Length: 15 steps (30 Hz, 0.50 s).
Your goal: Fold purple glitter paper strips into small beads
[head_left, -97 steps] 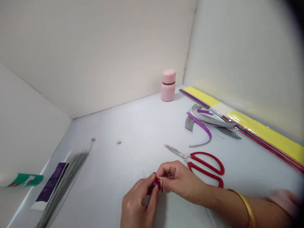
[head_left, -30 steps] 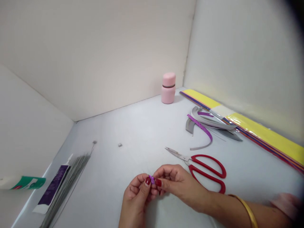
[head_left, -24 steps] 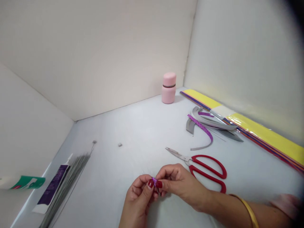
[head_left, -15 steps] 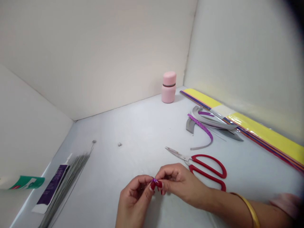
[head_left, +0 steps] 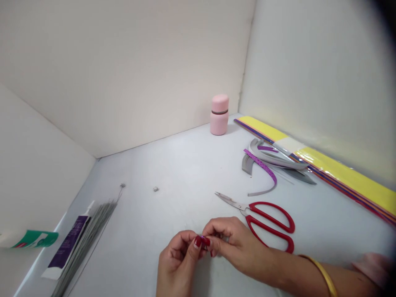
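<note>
My left hand (head_left: 179,260) and my right hand (head_left: 230,239) meet near the table's front edge, both closed. Between their thumbs and fingertips they pinch one small purple piece (head_left: 202,237), mostly covered, so its shape does not show. Just beyond my right hand lie red-handled scissors (head_left: 270,225), blades pointing left and closed. Farther back are a curled purple strip (head_left: 262,165) and grey curved strips (head_left: 275,159).
At the left lie a bundle of thin grey wires (head_left: 89,239), a purple-and-white glue tube (head_left: 69,243) and a green-and-white tube (head_left: 37,238). A small silvery bit (head_left: 156,189) sits mid-table. A pink flask (head_left: 219,115) stands at the back, near yellow-topped sheets (head_left: 328,165).
My hands have shifted slightly right and down, with the thumbs closer together. Less of the purple piece shows now. Things on the table have stayed put.
</note>
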Motion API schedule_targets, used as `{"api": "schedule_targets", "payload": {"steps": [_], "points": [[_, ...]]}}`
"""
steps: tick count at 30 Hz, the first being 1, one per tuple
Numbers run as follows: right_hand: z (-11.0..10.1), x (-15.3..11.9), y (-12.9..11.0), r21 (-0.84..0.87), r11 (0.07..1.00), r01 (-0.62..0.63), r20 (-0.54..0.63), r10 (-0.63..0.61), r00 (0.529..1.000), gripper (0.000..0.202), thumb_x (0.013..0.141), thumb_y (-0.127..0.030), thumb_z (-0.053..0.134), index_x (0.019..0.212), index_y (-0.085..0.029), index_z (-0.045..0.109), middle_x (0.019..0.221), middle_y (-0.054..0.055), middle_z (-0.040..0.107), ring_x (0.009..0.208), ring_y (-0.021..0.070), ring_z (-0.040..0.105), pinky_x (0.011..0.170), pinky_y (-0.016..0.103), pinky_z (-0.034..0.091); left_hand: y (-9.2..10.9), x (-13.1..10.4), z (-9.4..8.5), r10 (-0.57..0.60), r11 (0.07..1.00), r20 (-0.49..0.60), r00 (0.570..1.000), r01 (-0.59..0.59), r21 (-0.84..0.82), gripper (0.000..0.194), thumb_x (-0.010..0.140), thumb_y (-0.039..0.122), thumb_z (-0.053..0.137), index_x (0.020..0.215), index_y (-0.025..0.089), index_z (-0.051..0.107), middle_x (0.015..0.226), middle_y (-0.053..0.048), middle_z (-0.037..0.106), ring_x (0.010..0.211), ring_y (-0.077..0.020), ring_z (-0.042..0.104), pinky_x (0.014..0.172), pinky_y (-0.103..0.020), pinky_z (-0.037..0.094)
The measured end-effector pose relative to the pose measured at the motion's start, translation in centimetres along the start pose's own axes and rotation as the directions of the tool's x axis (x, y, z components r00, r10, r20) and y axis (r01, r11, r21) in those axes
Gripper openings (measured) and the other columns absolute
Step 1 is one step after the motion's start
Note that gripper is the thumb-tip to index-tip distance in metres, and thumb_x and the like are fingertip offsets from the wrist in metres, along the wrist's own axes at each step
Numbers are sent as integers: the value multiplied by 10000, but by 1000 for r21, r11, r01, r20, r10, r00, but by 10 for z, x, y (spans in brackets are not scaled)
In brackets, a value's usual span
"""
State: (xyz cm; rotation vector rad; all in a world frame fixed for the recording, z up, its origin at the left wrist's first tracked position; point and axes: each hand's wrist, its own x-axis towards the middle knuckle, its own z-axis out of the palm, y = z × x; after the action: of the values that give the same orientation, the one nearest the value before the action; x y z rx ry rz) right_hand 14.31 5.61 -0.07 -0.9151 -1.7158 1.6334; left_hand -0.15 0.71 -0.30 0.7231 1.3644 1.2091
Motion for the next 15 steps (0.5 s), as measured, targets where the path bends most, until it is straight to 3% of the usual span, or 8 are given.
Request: {"api": "schedule_targets", "payload": {"steps": [4, 7, 9, 12, 15], "points": [[2, -1, 1, 87, 996, -16, 2, 16, 1000, 156, 838, -265, 528, 760, -144, 589, 667, 10, 617, 621, 114, 556, 589, 216, 441, -3, 0, 0, 23, 1000, -28, 999, -23, -1, 195, 680, 326, 708, 625, 153, 638, 534, 21, 609, 542, -91, 527, 540, -155, 405], [1, 0, 1, 66, 998, -4, 14, 3, 1000, 192, 844, -271, 517, 731, -138, 596, 671, 19, 614, 632, 117, 554, 601, 228, 435, -4, 0, 3, 18, 999, -27, 999, -18, -29, 191, 655, 327, 728, 620, 153, 659, 514, 13, 629, 524, -92, 539, 528, -154, 423], [1, 1, 0, 149, 987, -55, 11, 54, 998, 206, 821, -304, 549, 706, -137, 581, 639, 8, 594, 593, 108, 539, 574, 226, 425, -3, -2, 6, 29, 999, -47, 998, -31, -37, 166, 646, 324, 733, 671, 165, 692, 544, 0, 670, 538, -104, 573, 541, -161, 449], [1, 3, -1, 358, 913, -195, 55, 188, 981, 278, 737, -395, 636, 685, -138, 547, 557, -26, 549, 490, 83, 498, 505, 209, 400, -1, -7, 7, 138, 990, -61, 989, -136, 39, 120, 639, 282, 737, 714, 190, 724, 628, -17, 718, 594, -133, 626, 593, -174, 481], [1, 3, -1, 444, 855, -268, 100, 250, 963, 331, 690, -440, 669, 686, -133, 547, 528, -34, 548, 442, 66, 477, 475, 196, 383, 0, -9, 5, 241, 962, -86, 967, -227, 150, 66, 614, 234, 748, 669, 205, 727, 622, -13, 721, 573, -141, 634, 577, -174, 487]]}}
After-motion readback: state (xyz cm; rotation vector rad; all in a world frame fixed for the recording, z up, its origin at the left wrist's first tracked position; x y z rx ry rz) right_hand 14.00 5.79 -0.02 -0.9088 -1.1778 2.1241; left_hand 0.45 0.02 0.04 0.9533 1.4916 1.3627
